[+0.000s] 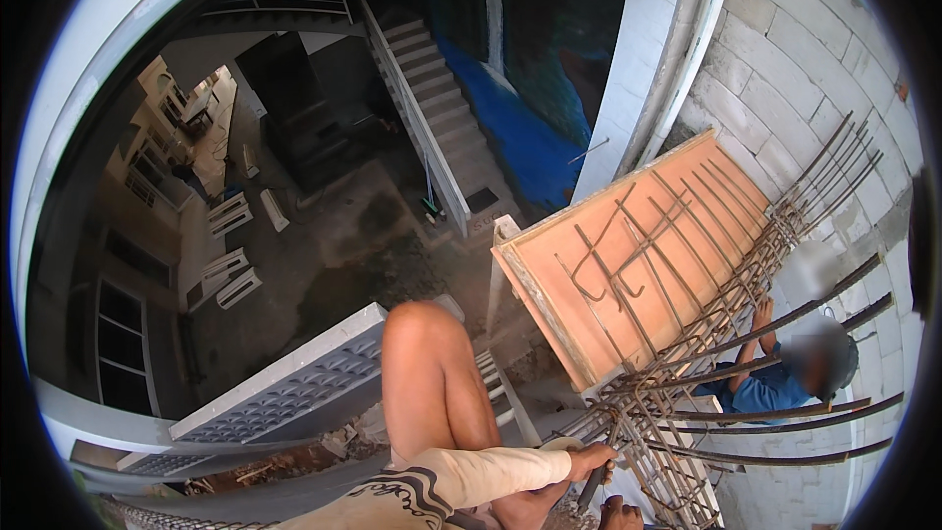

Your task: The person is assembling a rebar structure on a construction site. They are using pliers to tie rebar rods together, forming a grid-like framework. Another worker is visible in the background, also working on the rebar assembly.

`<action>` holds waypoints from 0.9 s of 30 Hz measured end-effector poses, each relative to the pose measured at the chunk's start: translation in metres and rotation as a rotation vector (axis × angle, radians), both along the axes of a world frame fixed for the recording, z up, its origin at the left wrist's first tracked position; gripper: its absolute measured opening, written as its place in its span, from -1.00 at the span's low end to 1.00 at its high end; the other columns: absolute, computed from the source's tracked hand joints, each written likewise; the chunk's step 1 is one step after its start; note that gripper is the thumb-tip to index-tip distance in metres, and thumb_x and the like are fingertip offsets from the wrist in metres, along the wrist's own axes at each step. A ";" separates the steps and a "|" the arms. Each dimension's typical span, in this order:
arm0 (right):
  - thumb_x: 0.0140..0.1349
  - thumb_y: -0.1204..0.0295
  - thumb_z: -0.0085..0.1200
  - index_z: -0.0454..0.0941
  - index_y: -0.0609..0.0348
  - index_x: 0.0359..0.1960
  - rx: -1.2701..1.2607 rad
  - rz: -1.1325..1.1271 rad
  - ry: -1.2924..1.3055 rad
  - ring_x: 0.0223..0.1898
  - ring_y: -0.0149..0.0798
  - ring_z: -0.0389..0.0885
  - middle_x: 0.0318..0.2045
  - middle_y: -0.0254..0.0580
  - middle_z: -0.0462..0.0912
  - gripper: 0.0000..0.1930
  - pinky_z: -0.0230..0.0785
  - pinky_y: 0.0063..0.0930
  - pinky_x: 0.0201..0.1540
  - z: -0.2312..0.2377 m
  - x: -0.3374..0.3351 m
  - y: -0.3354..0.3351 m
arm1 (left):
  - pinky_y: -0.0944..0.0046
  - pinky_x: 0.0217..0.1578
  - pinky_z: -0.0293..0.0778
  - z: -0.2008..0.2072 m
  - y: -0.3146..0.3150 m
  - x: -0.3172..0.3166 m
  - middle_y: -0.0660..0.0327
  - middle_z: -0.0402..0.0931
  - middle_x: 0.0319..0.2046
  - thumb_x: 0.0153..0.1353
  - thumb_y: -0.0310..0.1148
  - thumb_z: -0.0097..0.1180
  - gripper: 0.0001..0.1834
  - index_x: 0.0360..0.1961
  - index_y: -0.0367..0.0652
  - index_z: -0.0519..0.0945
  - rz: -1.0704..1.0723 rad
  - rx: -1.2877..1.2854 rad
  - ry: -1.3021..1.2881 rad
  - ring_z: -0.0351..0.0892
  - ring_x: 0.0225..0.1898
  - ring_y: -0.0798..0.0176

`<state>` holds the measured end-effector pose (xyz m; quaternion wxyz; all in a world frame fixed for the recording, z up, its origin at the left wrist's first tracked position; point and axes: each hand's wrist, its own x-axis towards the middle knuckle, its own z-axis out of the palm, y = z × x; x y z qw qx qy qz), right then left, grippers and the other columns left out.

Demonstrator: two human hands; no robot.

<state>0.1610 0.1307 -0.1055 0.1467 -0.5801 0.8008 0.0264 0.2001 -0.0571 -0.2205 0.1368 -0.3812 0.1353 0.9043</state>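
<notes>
Head view: left hand (592, 461), sleeve to the wrist, clamped on a dark tool handle (592, 487) at the near end of the rebar cage (687, 353). Right hand (620, 512) barely shows at the bottom edge, grip can't tell. Cage lies over an orange formwork board (599, 265). Co-worker in a blue shirt (770, 388) grips bars on the far side, beside the block wall (785, 79).
</notes>
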 end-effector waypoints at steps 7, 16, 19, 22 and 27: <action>0.23 0.47 -0.02 0.49 0.12 -0.33 0.014 -0.007 0.021 -0.47 0.04 0.58 -0.58 -0.05 0.55 -0.95 0.44 -0.05 -0.45 0.024 0.018 -0.001 | 0.18 -0.54 0.49 0.006 0.002 0.000 0.32 0.35 -0.60 0.42 -0.29 -0.04 -0.83 -0.32 -0.09 0.36 0.025 0.017 -0.009 0.37 -0.59 0.32; 0.24 0.16 0.13 0.47 0.36 0.07 -0.016 -0.309 -0.280 -0.08 0.29 0.61 -0.22 0.25 0.66 -0.48 0.47 0.04 0.02 0.067 0.025 -0.063 | 0.19 -0.67 0.34 0.011 -0.001 -0.001 0.20 0.37 -0.57 0.28 -0.36 -0.02 -0.84 -0.37 -0.24 0.43 -0.040 -0.228 -0.144 0.28 -0.71 0.35; 0.22 0.18 0.12 0.45 0.32 0.12 0.068 -0.663 -0.568 -0.10 0.09 0.66 -0.12 0.17 0.67 -0.46 0.47 -0.09 -0.03 0.053 0.032 -0.074 | 0.01 -0.59 0.40 0.008 -0.010 -0.002 -0.08 0.53 -0.46 0.19 -0.31 -0.01 -0.65 -0.24 -0.47 0.57 -0.238 -0.499 -0.190 0.54 -0.57 0.03; 0.29 0.15 0.11 0.37 0.32 0.16 -0.164 -0.966 -0.961 -0.09 -0.03 0.68 -0.10 0.16 0.68 -0.45 0.52 -0.14 -0.09 0.021 0.046 -0.077 | 0.00 -0.25 0.51 0.010 -0.016 -0.003 -0.26 0.60 -0.24 0.22 -0.24 -0.04 -0.52 -0.10 -0.52 0.61 -0.480 -0.778 -0.119 0.66 -0.24 -0.08; 0.43 0.17 0.00 0.23 0.26 0.26 -0.351 -1.321 -1.173 -0.10 -0.21 0.64 -0.16 0.03 0.65 -0.48 0.57 -0.29 -0.21 -0.012 0.071 -0.092 | 0.02 -0.04 0.49 0.023 -0.027 -0.005 -0.21 0.61 -0.08 0.31 -0.09 -0.01 -0.43 0.01 -0.48 0.57 -0.582 -0.808 -0.156 0.62 -0.01 -0.10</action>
